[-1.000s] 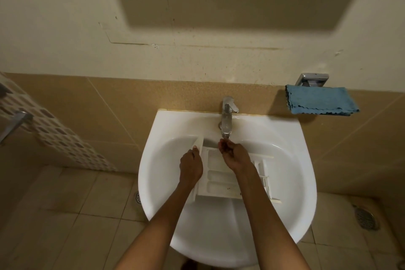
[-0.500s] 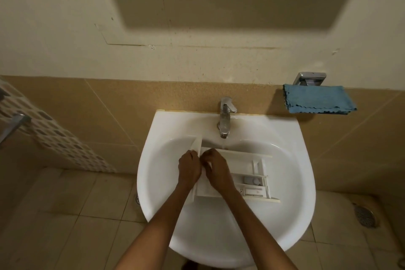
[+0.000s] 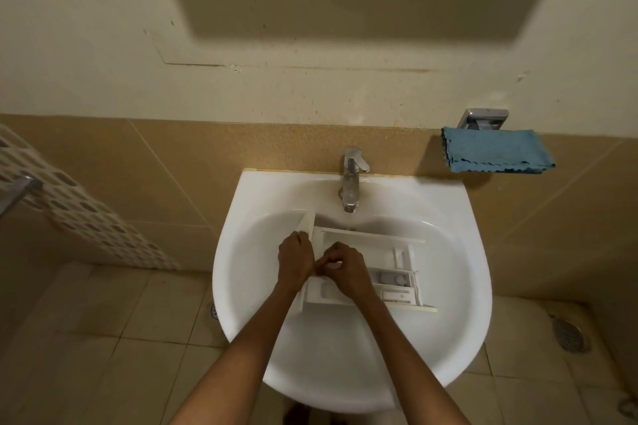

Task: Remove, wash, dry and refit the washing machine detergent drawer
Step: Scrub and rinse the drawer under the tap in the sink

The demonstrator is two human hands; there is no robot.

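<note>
Our right hand had slid from the tap to the detergent drawer's left end, fingers curled inside. Our left hand gripped its front panel over the sink.

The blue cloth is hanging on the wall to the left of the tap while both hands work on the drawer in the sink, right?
Not quite. In the head view the blue cloth hangs right of the tap, not left. Both the left hand and right hand do work on the drawer in the sink.

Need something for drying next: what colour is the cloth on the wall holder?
Blue; the cloth shows clearly in the head view.
</note>
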